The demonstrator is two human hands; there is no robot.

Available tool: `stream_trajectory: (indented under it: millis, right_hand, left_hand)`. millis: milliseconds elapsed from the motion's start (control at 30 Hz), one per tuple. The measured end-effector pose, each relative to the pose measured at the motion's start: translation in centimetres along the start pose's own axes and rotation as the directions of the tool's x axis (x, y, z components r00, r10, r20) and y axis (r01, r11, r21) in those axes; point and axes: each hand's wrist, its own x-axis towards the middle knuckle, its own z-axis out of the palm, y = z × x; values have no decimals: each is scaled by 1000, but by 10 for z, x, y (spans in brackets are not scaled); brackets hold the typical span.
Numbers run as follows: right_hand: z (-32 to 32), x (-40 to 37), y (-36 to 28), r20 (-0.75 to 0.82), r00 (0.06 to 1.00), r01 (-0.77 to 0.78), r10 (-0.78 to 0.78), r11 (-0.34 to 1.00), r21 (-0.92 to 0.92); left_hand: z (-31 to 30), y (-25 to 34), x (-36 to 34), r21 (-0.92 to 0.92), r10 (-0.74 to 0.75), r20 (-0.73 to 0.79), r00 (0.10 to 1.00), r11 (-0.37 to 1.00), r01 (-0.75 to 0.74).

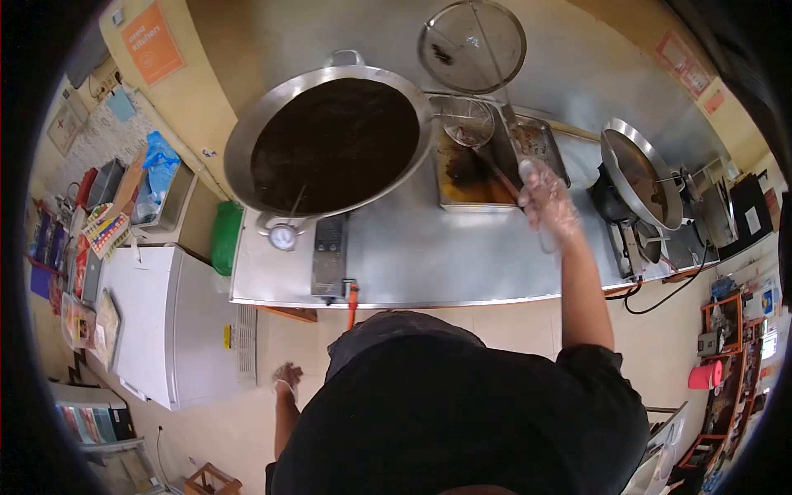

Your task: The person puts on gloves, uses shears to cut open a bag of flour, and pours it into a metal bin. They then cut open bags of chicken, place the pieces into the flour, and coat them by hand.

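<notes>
My right hand (549, 202), in a clear plastic glove, is closed at the end of a long handle that rises to a round mesh strainer (472, 45). Below the strainer, a smaller wire skimmer (469, 122) with a reddish-brown handle (497, 175) lies over a metal tray (483, 200) of brown oil. That handle ends close to my right hand. Low on the left, beside my body, my left hand (288, 375) hangs over the floor, gloved, its fingers apart and holding nothing. A large wok (239, 165) of dark liquid stands left of the tray.
A thermometer (283, 238) is clipped at the large wok's front rim. Right of the trays, a smaller wok (678, 216) sits on a burner. A black control unit (328, 257) lies near the counter's front edge (429, 302). A white chest freezer (153, 318) stands at the left.
</notes>
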Motion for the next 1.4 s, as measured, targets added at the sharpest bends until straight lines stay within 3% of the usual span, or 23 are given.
stream_trajectory:
  millis: [100, 167, 233, 267, 333, 533, 567, 633, 700, 733, 767, 833, 900, 933, 967, 1033, 1067, 1100, 1133, 1200, 1300, 1333, 1400]
  right_hand:
    - [-66, 74, 53, 27, 941, 330, -336, 903, -274]
    - [-98, 153, 130, 178, 787, 457, -590, 364, -811]
    - [-101, 196, 196, 342, 723, 357, -600, -99, -929]
    - [-100, 199, 214, 360, 751, 309, -554, -188, -932]
    - [-94, 201, 196, 289, 957, 288, -30, -22, -957]
    - [-90, 198, 198, 255, 920, 306, -298, 138, -942]
    - [-89, 204, 210, 194, 887, 349, -419, 334, -876]
    - [-78, 207, 222, 52, 895, 388, -443, 716, -580]
    - [-63, 194, 204, 6, 994, 111, -111, 989, -93]
    - [-57, 185, 193, 93, 985, -159, 146, 975, 153]
    - [-49, 188, 205, 176, 977, -158, 118, 959, 235]
    - [-41, 204, 243, 311, 949, -180, 52, 899, 399]
    - [-36, 205, 252, 289, 957, -189, 32, 822, 537]
    - [-30, 204, 260, 277, 960, -198, 31, 776, 599]
    - [-28, 195, 257, 248, 963, -223, 102, 817, 532]
    - [-25, 163, 257, 228, 963, -259, 142, 718, 646]
    - [-24, 149, 259, 221, 961, -273, 164, 668, 692]
    - [-26, 136, 281, 194, 965, -262, 176, 661, 703]
    - [-27, 126, 306, 167, 968, -251, 189, 655, 713]
    - [-30, 93, 348, 146, 971, -236, 189, 663, 711]
    - [-22, 1, 378, 91, 974, -223, 209, 794, 566]
    - [-20, -32, 401, 53, 994, -110, 96, 869, 482]
    - [-21, -94, 409, 256, 958, -213, 128, 917, 338]
  left_hand:
    - [36, -72, -30, 449, -168, -35, 985, 878, 166]
    - [60, -102, -65, 736, -122, 29, 992, 674, 62]
    - [76, -114, -87, 813, -96, 39, 995, 582, 25]
    - [80, -121, -97, 839, -88, 39, 995, 544, 15]
    - [87, -129, -110, 847, -91, 17, 996, 530, 33]
    - [98, -139, -135, 794, -85, -76, 993, 598, 112]
    - [99, -139, -140, 765, -82, -98, 992, 631, 128]
    - [97, -138, -145, 639, -80, -148, 986, 753, 157]
    - [102, -124, -152, 403, -104, -204, 973, 897, 181]
    - [108, -111, -152, 261, -117, -220, 968, 950, 174]
    - [116, -95, -149, 124, -123, -227, 966, 980, 154]
    - [128, -63, -130, 173, -73, -172, 982, 979, 103]
    - [96, -57, -60, 753, 210, 193, 959, 595, -282]
    - [150, 15, -102, 917, 158, 236, 959, 290, -274]
    - [154, 22, -90, 856, 380, 514, 768, -274, -438]
    - [164, 49, -66, 786, 407, 616, 674, -265, -558]
    - [176, 65, -60, 808, 359, 570, 739, -80, -584]
    - [198, 73, -60, 767, 295, 359, 886, 447, -460]
    - [222, 84, -54, 488, 135, 212, 968, 843, -224]
    - [233, 83, -35, 484, 169, 325, 931, 816, -317]
    - [258, 99, -33, 402, 19, 173, 985, 911, -88]
    - [258, 101, -31, 323, 20, 175, 984, 943, -77]
    - [263, 94, -30, 154, 12, 185, 983, 987, -41]
